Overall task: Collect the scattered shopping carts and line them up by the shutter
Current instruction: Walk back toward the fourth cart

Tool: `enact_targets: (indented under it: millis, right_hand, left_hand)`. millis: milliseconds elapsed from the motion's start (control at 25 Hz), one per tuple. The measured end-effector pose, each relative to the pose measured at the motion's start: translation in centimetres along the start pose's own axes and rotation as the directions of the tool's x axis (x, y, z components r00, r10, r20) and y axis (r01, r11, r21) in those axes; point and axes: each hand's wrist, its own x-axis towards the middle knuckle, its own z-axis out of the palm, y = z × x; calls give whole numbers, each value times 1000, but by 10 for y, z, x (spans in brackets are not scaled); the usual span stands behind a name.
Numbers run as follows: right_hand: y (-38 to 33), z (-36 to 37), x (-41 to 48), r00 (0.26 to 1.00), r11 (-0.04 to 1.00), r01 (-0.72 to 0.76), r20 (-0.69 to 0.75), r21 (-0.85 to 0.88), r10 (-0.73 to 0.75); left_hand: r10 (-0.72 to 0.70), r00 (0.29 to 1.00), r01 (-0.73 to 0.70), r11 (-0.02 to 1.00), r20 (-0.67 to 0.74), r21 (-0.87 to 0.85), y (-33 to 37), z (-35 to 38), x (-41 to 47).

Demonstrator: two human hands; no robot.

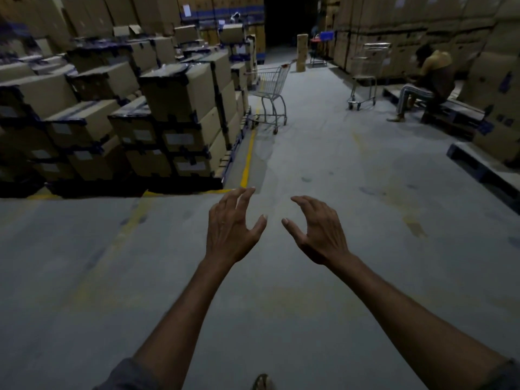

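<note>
A metal shopping cart stands in the aisle ahead, close to the stacked boxes on the left, its red-tipped handle toward the far end. A second, taller cart stands farther right against the box wall. My left hand and my right hand are stretched out in front of me over bare floor, fingers spread and curled, holding nothing. Both carts are several steps beyond my hands. No shutter is in view.
Pallets of taped cardboard boxes fill the left side behind a yellow floor line. A person sits on a pallet at the right. Box walls and a low pallet line the right. Grey concrete aisle runs ahead.
</note>
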Motion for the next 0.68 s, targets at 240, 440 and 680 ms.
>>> enact_targets:
  millis: [240, 440, 680]
  right_hand:
    - [48, 48, 133, 999, 998, -20, 37, 52, 18]
    - [106, 78, 247, 998, 996, -67, 4, 57, 67]
    - [227, 134, 384, 994, 991, -112, 14, 76, 111]
  left_hand:
    - [130, 986, -118, 987, 101, -110, -71, 51, 149]
    - [235, 957, -207, 964, 171, -166, -94, 112, 277]
    - [268, 938, -232, 956, 218, -176, -100, 234, 428]
